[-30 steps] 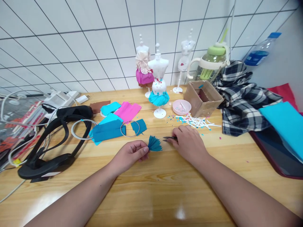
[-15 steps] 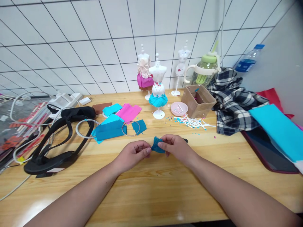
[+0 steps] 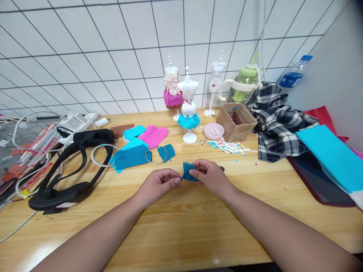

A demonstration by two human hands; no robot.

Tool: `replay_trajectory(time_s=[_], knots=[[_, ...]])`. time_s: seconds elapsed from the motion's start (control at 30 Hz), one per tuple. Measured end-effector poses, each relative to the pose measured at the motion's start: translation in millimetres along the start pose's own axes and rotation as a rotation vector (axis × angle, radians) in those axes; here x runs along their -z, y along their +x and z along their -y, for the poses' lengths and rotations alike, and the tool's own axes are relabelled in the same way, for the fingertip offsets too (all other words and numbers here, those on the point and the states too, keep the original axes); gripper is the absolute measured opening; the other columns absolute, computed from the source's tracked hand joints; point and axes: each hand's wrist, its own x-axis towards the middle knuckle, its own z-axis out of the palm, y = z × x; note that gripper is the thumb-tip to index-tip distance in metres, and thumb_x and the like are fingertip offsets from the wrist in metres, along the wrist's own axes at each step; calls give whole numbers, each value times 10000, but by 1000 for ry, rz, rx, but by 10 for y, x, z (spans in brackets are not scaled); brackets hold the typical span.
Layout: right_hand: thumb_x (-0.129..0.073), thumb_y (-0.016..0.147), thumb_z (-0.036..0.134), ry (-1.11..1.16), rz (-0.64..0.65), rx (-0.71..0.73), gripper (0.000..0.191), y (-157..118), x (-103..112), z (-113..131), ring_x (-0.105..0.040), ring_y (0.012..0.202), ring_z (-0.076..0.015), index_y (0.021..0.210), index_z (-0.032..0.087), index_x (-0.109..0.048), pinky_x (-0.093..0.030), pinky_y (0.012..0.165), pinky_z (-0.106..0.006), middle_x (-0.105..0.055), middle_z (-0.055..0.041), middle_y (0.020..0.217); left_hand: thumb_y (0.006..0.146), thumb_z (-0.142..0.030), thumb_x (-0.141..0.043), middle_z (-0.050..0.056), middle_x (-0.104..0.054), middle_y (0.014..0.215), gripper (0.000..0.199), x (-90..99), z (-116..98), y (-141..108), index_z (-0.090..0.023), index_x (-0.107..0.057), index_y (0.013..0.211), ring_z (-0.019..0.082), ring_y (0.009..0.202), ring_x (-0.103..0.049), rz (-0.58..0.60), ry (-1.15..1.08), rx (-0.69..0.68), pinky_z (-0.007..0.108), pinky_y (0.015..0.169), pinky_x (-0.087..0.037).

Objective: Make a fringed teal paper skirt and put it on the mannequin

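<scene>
Tabletop (image 3: pixel 181 230), fan (image 3: pixel 187 172) now in both hands (image 3: pixel 160 185) (image 3: pixel 214 177)

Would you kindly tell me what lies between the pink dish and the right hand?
In the head view, white strips and small coloured scraps lie between the pink dish and the right hand, nearer the dish.

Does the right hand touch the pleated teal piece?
Touching. The head view shows the right hand with its thumb lying over the pleated teal piece.
</scene>
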Motion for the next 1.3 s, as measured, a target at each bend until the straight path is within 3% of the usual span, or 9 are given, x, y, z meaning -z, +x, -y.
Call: replay_trajectory(time_s=[0.17,0.33,0.47,0.67,0.93,1.07,1.13,1.23,1.3], knots=[[-791,647,365,111,102,-54,310,-15,-1,41,-554,625,-112,859,184,-656,-379,503,-221,-672,-4,779,710,-427,-754,-1,-648,669,301,-6,1,8,-149,-676,794,115,608,-544,-12,-7,5,222,588,-417],[-868,567,338,343,242,-236,482,-26,26,60,-485,493,-58,981,203,-661,-372,482,-200,-641,45,688,726,-437,-738,2,-656,670,301,-7,7,8,-152,-668,797,121,611,-556,-5,-8,-12,232,598,-433],[-871,579,295,332,341,-247,437,-48,42,91,-560,625,-87,957,191,-677,-427,503,-187,-662,12,783,725,-440,-727,26,-688,730,300,-25,14,2,-154,-665,789,141,652,-589,-3,35,-41,248,619,-454],[-824,641,403,337,155,-286,466,-66,43,122,-565,645,-109,1011,205,-621,-456,409,-188,-610,-4,869,758,-399,-683,31,-701,746,234,-42,-60,-21,-167,-677,784,152,663,-595,-245,258,-150,244,596,-460],[-843,584,265,277,117,-137,468,-34,3,59,-564,595,-97,987,204,-615,-475,491,-225,-620,28,781,747,-416,-689,8,-655,684,259,-65,-73,-29,-160,-654,755,129,612,-553,-208,197,-116,231,569,-429],[-819,614,200,289,235,-47,552,-47,18,66,-584,681,-113,1112,240,-583,-511,563,-238,-644,21,822,735,-452,-703,-9,-609,640,301,-52,-63,-20,-158,-637,743,117,582,-517,-115,100,-84,228,559,-407],[-817,616,179,290,289,-48,661,-61,22,77,-590,721,-115,1203,280,-531,-537,581,-247,-647,13,924,736,-460,-706,-9,-614,646,311,-44,-66,-16,-158,-633,750,115,586,-520,-118,71,-80,230,571,-412],[-818,632,234,278,241,-103,653,-76,20,89,-598,759,-122,1209,297,-517,-541,525,-238,-602,-20,1121,744,-465,-701,-6,-632,662,311,-35,-77,-9,-163,-631,756,118,597,-534,-187,83,-95,232,586,-422],[-813,646,283,262,180,-148,577,-74,13,85,-594,722,-121,1157,264,-546,-528,497,-232,-613,-20,1043,735,-475,-703,-4,-641,668,317,-35,-83,-5,-167,-631,752,125,605,-546,-217,115,-105,236,587,-427]])
